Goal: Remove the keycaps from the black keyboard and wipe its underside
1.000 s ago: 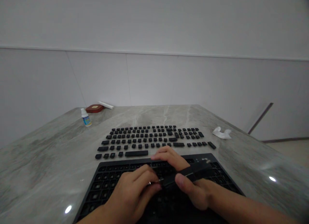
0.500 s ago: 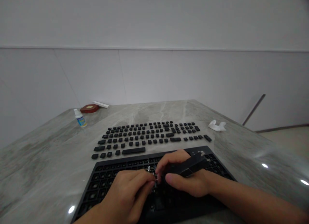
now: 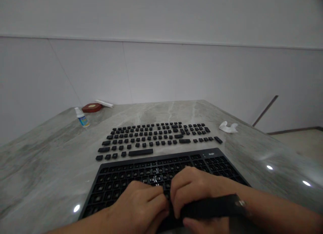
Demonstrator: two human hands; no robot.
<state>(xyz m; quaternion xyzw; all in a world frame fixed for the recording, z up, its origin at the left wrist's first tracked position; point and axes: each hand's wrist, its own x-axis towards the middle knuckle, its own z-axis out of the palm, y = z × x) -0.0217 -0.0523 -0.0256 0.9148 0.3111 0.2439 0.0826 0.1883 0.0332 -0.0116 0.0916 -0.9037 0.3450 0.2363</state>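
Note:
A black keyboard frame (image 3: 103,166) lies in front of me, its keycaps off and the square key sockets bare. My left hand (image 3: 141,207) is closed over its lower middle, fingertips bent down into the sockets; what they pinch, if anything, is hidden. Close beside it, my right hand (image 3: 194,190) is curled, fingers pointing down at the same area. A long black object (image 3: 212,207) with a small shiny metal part at its outer end lies in the right palm; its kind is unclear. Both hands cover the frame's lower part.
Loose black keycaps (image 3: 148,138) lie in keyboard order just beyond the frame, with a long space bar (image 3: 140,152) nearest. A small spray bottle (image 3: 82,118), a red-brown case (image 3: 92,108) and a white strip (image 3: 104,103) sit back left. Crumpled white tissue (image 3: 228,127) lies right on the marbled table (image 3: 37,166).
Both hands have moved nearer to me, down the frame. My right hand has turned over, so its back shows and the black object points out towards the wrist. The view has tilted slightly.

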